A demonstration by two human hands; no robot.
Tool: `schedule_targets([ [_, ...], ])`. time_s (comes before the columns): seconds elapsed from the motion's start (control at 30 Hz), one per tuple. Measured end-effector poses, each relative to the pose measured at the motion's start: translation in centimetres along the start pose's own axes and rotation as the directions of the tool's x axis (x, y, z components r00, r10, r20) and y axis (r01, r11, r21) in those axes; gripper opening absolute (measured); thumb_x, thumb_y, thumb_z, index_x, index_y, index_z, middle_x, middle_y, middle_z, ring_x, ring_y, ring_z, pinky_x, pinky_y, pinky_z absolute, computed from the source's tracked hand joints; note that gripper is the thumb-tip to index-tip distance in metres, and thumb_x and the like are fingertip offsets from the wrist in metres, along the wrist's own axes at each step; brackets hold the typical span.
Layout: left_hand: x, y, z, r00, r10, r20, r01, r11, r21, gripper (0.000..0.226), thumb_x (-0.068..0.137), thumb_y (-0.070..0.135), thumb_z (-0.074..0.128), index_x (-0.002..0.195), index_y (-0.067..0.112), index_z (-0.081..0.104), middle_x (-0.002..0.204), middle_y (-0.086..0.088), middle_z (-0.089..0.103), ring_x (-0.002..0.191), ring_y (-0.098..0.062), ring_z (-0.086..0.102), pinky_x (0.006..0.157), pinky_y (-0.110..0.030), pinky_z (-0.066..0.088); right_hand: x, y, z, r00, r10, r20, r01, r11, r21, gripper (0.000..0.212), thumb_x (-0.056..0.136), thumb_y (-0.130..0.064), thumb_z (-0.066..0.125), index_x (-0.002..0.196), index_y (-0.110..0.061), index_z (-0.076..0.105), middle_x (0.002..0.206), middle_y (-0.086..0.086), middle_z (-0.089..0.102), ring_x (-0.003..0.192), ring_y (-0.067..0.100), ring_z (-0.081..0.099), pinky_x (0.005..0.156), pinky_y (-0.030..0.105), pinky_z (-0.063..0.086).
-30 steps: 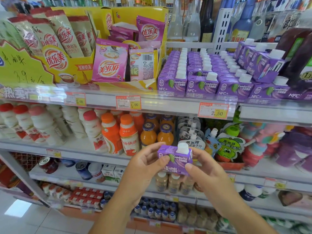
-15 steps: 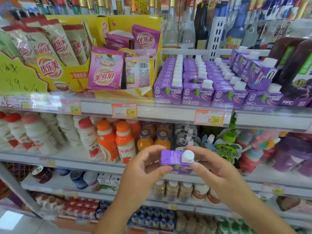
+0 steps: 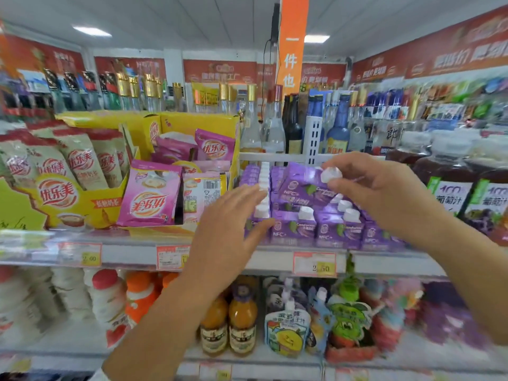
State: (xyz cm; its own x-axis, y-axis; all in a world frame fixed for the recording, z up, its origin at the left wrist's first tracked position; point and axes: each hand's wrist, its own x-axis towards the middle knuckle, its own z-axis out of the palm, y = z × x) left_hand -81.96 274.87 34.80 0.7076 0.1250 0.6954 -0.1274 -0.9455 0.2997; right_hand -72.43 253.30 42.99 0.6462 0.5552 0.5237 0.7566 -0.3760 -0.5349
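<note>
Pinching the cap of one small purple cardboard juice carton (image 3: 302, 185), our right hand (image 3: 384, 193) hides its corner. At eight o'clock our left hand (image 3: 228, 229), fingers spread, masks shelved cartons (image 3: 291, 229); three fronts show.

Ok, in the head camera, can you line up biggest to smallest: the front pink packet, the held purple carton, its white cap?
1. front pink packet
2. purple carton in the right hand, tilted and partly covered, so it's close
3. white cap, clearly smallest

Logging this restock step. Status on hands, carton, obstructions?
The right hand pinches the purple carton by its white cap, tilted above the shelved cartons. The left hand open at their front row. Cartons packed close beneath.
</note>
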Motion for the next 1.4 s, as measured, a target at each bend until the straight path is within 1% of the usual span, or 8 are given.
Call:
schedule_targets([
  [0.23,-0.5,-3.0,1.9,0.995,0.097,0.005,-0.097,0.988,0.12,0.05,0.092,0.048,0.045,0.136,0.026,0.056,0.129,0.011,0.063,0.122,-0.004,0.048,0.104,-0.019,0.024,4.9,2.3,2.0,0.985,0.093,0.145,-0.07,0.986,-0.154,0.02,0.094,-0.029,0.062,0.114,-0.033,0.063,0.107,0.001,0.068,0.089,0.023,0.066,0.073,0.032,0.053],
  [0.37,-0.4,-3.2,2.2,0.993,0.11,-0.037,-0.105,0.987,0.12,0.048,0.092,0.047,0.049,0.135,0.027,0.055,0.127,0.013,0.063,0.121,-0.003,0.048,0.104,-0.021,0.026,5.9,3.6,3.1,0.95,0.138,0.281,-0.077,0.973,-0.219,0.014,0.094,-0.031,0.062,0.108,-0.034,0.063,0.095,-0.018,0.062,0.09,0.006,0.059,0.063,0.007,0.04],
  [0.5,-0.6,-3.6,2.6,0.994,0.106,-0.029,-0.102,0.989,0.105,0.047,0.093,0.048,0.048,0.135,0.028,0.055,0.129,0.012,0.062,0.123,-0.006,0.05,0.106,-0.02,0.023,6.8,4.0,3.8,0.911,0.12,0.395,-0.004,0.959,-0.283,0.016,0.094,-0.031,0.063,0.106,-0.027,0.072,0.098,-0.018,0.068,0.087,0.001,0.062,0.081,0.017,0.048],
  [0.73,-0.6,-3.9,3.1,0.992,0.107,-0.066,-0.101,0.991,0.089,0.045,0.094,0.047,0.048,0.135,0.029,0.055,0.129,0.013,0.062,0.123,-0.006,0.051,0.107,-0.026,0.029,9.4,3.8,3.9,0.895,0.21,0.393,-0.06,0.931,-0.361,0.021,0.097,-0.028,0.057,0.114,-0.021,0.069,0.088,-0.014,0.058,0.058,-0.002,0.047,0.047,0.005,0.035],
  [1.03,-0.6,-3.9,3.2,0.991,0.1,-0.084,-0.094,0.993,0.07,0.045,0.093,0.047,0.049,0.134,0.029,0.055,0.128,0.013,0.062,0.123,-0.007,0.052,0.107,-0.03,0.031,10.8,3.4,4.3,0.843,0.254,0.475,-0.015,0.893,-0.45,0.023,0.096,-0.031,0.06,0.112,-0.016,0.067,0.083,-0.014,0.058,0.068,0.001,0.051,0.058,0.012,0.036],
  [1.17,-0.6,-3.7,3.0,0.994,0.088,-0.061,-0.084,0.995,0.062,0.046,0.093,0.048,0.048,0.135,0.031,0.054,0.128,0.014,0.062,0.123,-0.006,0.051,0.107,-0.031,0.033,9.2,3.7,4.2,0.909,0.182,0.375,-0.026,0.923,-0.385,0.017,0.101,-0.032,0.048,0.112,-0.022,0.056,0.109,-0.002,0.061,0.077,0.008,0.057,0.066,0.023,0.043],
  [1.27,-0.5,-3.5,2.8,0.998,0.057,-0.035,-0.055,0.997,0.059,0.047,0.092,0.05,0.049,0.136,0.033,0.053,0.128,0.016,0.062,0.122,-0.005,0.052,0.106,-0.036,0.039,7.3,2.4,3.3,0.983,0.092,0.161,-0.068,0.986,-0.152,0.01,0.104,-0.028,0.039,0.106,-0.023,0.047,0.083,-0.003,0.054,0.047,0.005,0.041,0.044,0.019,0.035],
  [1.4,-0.5,-1.9,1.8,0.997,-0.068,-0.031,0.066,0.997,-0.041,0.064,0.09,0.065,0.043,0.148,0.039,0.034,0.144,0.025,0.04,0.136,0.002,0.033,0.111,-0.021,0.021,3.1,0.2,2.7,0.988,-0.083,-0.129,0.078,0.996,-0.036,0.01,0.104,-0.027,0.035,0.106,-0.024,0.044,0.073,0.0,0.048,0.055,0.003,0.038,0.051,0.014,0.034],
])
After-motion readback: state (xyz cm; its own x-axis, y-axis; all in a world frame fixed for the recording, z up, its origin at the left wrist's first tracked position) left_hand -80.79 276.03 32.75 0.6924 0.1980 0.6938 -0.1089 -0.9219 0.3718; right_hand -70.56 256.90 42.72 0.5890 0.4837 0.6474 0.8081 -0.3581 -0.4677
